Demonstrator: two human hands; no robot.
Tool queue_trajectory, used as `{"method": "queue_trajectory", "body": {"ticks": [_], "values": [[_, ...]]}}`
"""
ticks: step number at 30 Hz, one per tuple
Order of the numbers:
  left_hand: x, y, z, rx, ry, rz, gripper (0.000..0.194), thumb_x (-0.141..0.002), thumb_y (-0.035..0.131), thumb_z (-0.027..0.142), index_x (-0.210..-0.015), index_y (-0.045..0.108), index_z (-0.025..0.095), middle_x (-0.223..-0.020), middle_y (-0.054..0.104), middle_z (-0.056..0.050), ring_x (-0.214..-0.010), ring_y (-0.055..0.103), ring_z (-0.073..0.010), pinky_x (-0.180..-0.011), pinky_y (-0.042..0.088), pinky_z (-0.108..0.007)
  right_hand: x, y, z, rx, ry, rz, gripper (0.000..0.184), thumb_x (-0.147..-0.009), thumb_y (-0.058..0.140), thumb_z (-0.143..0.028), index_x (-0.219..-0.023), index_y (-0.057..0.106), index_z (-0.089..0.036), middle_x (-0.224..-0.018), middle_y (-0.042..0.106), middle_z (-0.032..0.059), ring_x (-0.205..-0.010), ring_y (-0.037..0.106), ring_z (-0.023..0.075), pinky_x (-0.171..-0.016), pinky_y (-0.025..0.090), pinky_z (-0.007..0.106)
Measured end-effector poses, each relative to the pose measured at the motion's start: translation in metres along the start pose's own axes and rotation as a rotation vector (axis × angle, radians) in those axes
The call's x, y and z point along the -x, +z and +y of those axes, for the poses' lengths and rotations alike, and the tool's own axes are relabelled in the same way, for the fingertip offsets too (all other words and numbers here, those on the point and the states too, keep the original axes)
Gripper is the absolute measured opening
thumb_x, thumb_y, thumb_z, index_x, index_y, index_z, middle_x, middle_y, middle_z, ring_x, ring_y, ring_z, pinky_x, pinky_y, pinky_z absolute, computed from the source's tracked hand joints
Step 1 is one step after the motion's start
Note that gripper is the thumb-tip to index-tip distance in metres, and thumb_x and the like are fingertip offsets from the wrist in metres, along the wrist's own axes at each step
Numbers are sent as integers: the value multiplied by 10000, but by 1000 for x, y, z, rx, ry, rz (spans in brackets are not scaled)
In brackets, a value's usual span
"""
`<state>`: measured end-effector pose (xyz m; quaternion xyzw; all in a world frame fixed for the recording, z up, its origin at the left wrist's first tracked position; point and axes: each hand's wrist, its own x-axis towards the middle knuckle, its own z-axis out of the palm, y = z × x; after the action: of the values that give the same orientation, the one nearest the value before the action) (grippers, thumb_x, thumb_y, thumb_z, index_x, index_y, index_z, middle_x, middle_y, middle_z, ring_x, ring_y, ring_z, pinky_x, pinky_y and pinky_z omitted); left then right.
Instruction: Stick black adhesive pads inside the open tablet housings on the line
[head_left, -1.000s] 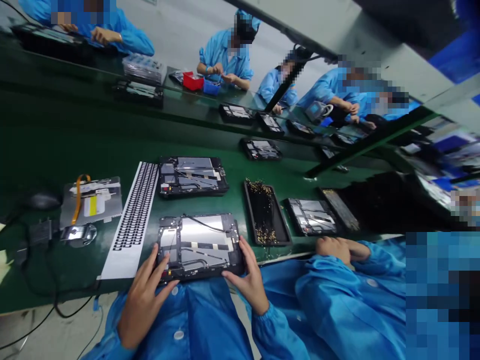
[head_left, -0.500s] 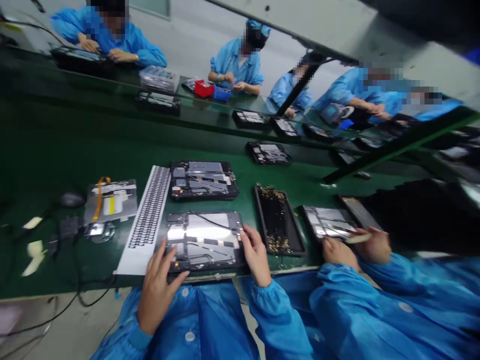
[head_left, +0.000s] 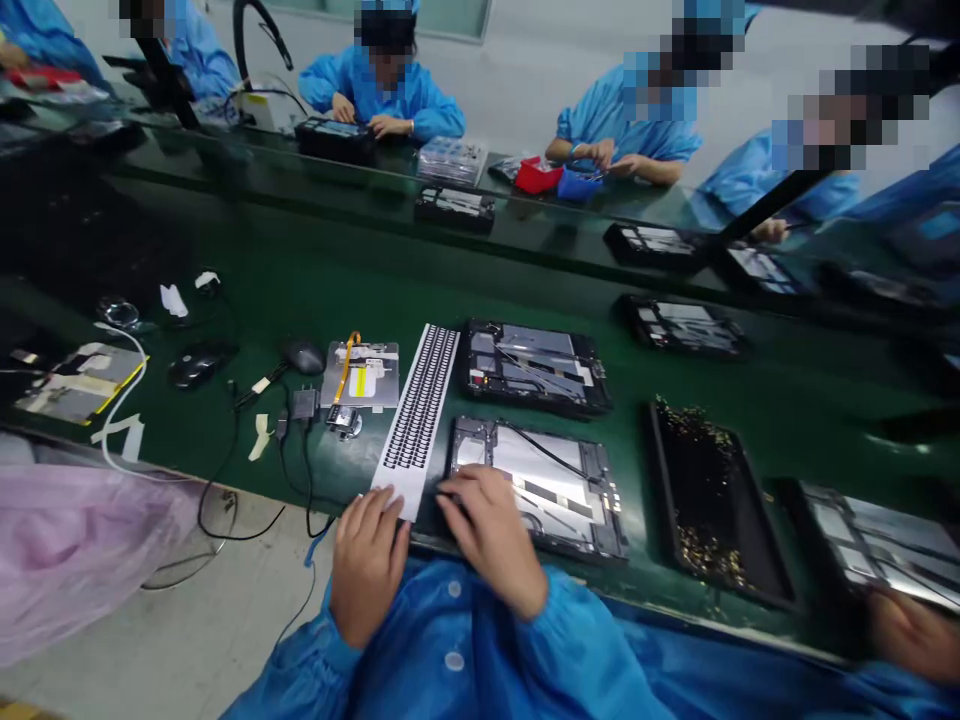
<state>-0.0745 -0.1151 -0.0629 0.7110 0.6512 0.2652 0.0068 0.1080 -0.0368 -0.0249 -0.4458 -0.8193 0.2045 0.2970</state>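
My left hand (head_left: 367, 565) rests at the near end of a white sheet (head_left: 405, 485) carrying rows of small black stickers. Its fingers lie stretched out, close together, over the sheet's near edge. Right of it, my right hand (head_left: 495, 540) reaches across the near left corner of an opened tablet (head_left: 559, 480), fingers extended and slightly bent, thumb apart. What lies under those fingertips is partly hidden. The tablet lies flat, with its silver plates, black cable and dark frame showing. Behind it sits another opened tablet (head_left: 536, 365) in a black holder.
A black tray (head_left: 712, 500) of small brass-coloured screws is to the right; beyond it a co-worker's hand (head_left: 911, 630) touches another opened device (head_left: 885, 530). On the left are a display panel (head_left: 375, 375), charger (head_left: 305, 403), mouse (head_left: 196, 365) and cables. Co-workers sit behind a raised shelf (head_left: 360, 190).
The view has swung left. My right hand has left the tablet's right edge for its near left corner, and my left hand has moved off the tablet onto the sticker sheet.
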Motion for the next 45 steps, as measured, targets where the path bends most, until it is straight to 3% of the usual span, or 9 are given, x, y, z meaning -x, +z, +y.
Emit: {"method": "queue_trajectory", "body": {"ticks": [5,11,14,17,20,27,31,36,45], "values": [[-1,2,-10,54,-13,-55,246,-953,464,179,-1122,634,231,-1161,705,-61,-1099,638,-231,-959,473,-418,-54,53,-20,165,-37,-261,55,-947,620,-197,-932,673,-201,-983,631,65,-951,532,240,-800,419,369],[-41,0,-46,134,83,-124,377,-943,472,232,-1319,487,215,-1399,594,-86,-1403,447,-266,-1192,284,-533,-60,65,-21,387,-53,-333,120,-985,570,-232,-945,652,-155,-962,621,83,-925,536,246,-775,421,378],[-55,1,-57,158,134,-186,469,-943,474,283,-1403,411,217,-1401,595,-94,-1418,434,-262,-1201,279,-549,-63,68,-23,440,-78,-360,123,-988,526,-162,-1003,641,-123,-966,619,102,-916,536,253,-784,433,385],[-61,2,-62,141,146,-211,507,-946,472,299,-1438,384,220,-1417,583,-96,-1417,437,-266,-1195,296,-551,-64,61,-21,382,-62,-344,129,-987,498,-140,-1001,626,-128,-983,613,108,-927,533,255,-803,445,391],[-61,1,-62,118,159,-262,549,-952,479,307,-1478,344,224,-1456,551,-86,-1432,415,-262,-1202,287,-553,-53,38,-18,124,35,-233,123,-1008,471,-180,-979,591,-175,-981,595,75,-939,530,229,-847,453,371],[-81,-10,-31,32,154,-245,505,-897,490,179,-1398,502,241,-1538,453,-79,-1438,404,-253,-1214,310,-523,11,-22,-5,-347,139,-135,165,-1028,411,-236,-902,518,-242,-900,557,39,-884,558,197,-776,476,303],[-120,11,-27,-163,72,-178,516,-936,374,116,-1446,448,145,-1555,417,-137,-1466,357,-253,-1227,284,-511,34,-21,1,-377,130,-127,154,-1022,433,-256,-901,529,-251,-903,556,43,-881,565,203,-765,486,303],[-149,40,-54,-248,89,-207,472,-946,324,84,-1364,539,122,-1433,568,-129,-1394,468,-230,-1202,331,-456,44,-14,4,-408,63,-124,145,-1011,435,-228,-901,528,-252,-890,560,36,-843,577,189,-731,501,276],[-170,39,-86,-313,109,-205,435,-964,361,153,-1347,566,130,-1434,568,-122,-1409,449,-222,-1207,304,-461,50,-11,6,-427,42,-173,138,-1005,441,-223,-913,538,-256,-898,567,31,-851,589,191,-755,511,277]]}}
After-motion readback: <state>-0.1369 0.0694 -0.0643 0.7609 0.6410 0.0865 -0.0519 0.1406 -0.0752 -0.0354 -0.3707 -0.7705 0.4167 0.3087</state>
